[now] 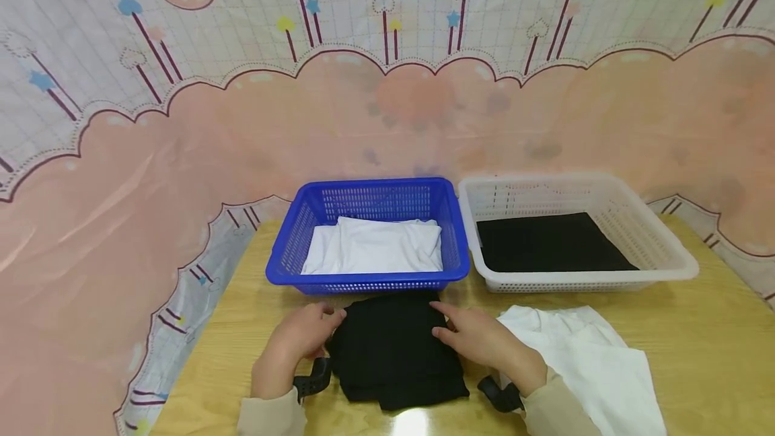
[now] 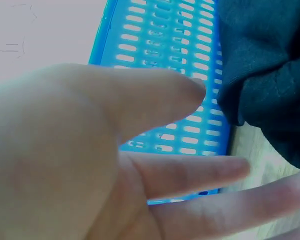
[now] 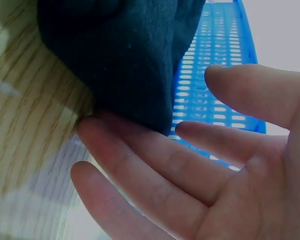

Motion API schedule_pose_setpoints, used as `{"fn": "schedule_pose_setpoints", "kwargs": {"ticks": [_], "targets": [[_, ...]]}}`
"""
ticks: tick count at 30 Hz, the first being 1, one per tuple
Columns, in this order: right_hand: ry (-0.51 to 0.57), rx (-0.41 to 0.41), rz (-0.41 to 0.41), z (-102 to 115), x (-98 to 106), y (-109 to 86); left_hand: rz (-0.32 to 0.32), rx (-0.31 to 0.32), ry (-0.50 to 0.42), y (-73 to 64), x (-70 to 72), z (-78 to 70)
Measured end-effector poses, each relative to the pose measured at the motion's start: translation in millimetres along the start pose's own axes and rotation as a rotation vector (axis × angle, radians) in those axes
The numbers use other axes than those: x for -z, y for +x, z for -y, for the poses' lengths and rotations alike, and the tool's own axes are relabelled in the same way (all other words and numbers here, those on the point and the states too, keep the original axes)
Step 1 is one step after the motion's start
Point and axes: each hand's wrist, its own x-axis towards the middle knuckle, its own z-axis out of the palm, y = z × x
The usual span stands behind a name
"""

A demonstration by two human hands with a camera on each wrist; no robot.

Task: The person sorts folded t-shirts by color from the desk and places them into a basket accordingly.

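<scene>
- Nearest us, at the bottom edge, are two light sleeves [image 1: 272, 417] with a dark band [image 1: 501, 395] at each wrist.
- On our right, a rumpled white cloth [image 1: 599, 372] lies on the wooden table [image 1: 702, 355], partly behind the right forearm. Neither hand is handling it.
- Between our hands, the black cloth [image 1: 396, 355] lies on the table, roughly squared but with an uneven near edge.
- Our left hand [image 1: 303, 332] is at its left side, fingers spread and loose, thumb clear of the fabric; we cannot tell whether a fingertip touches it.
- Our right hand [image 1: 475, 335] is at the other side, fingers extended, tips against the edge — thumb apart, so nothing is pinched.
- We judge the step in hand to be tidying or taking up this cloth. The next move seems to call for both hands getting a matched hold — fingers beneath, thumbs above — so the layers stay together.
- Just beyond the black cloth, the blue basket [image 1: 369, 279] holds folded white cloth [image 1: 384, 247].
- Beside it, to our right, the white basket [image 1: 605, 277] holds flat black fabric [image 1: 545, 244].
- Farthest off hangs a pink patterned sheet [image 1: 303, 126].
</scene>
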Motion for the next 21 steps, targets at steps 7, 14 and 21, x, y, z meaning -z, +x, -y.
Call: {"fn": "schedule_pose_setpoints", "kwargs": {"ticks": [7,14,21], "targets": [[0.033,0.01,0.01,-0.5,-4.5,-1.5,0.054,-0.08,-0.068,3.2,-9.5,-0.6],[0.415,0.039,0.101,-0.9,-13.9,-1.1,0.061,-0.107,0.057,3.9,-18.7,-6.6],[0.607,0.05,0.162,0.2,-16.1,1.8,0.053,-0.107,-0.003,6.3,-19.0,-8.5]]}}
